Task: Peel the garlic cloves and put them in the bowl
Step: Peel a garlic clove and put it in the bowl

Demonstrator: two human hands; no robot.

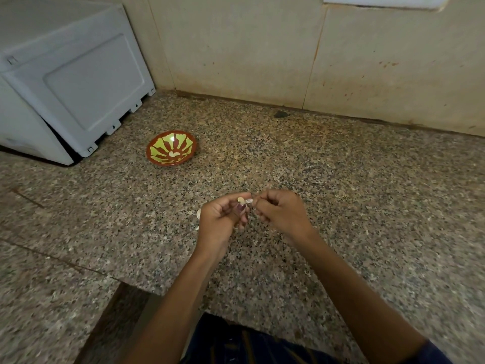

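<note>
— Dim, warm, and flat overall; soft from overhead, barely any shadows. Small glare spot inside the bowl [171, 147].
— Sharp anywhere?
— Fairly crisp on the bench [341, 179] at centre. Smeared toward the lower corners, blurred on the forearms. Wide-angle bending along the wall [262, 48] and the white appliance [73, 74].
</note>
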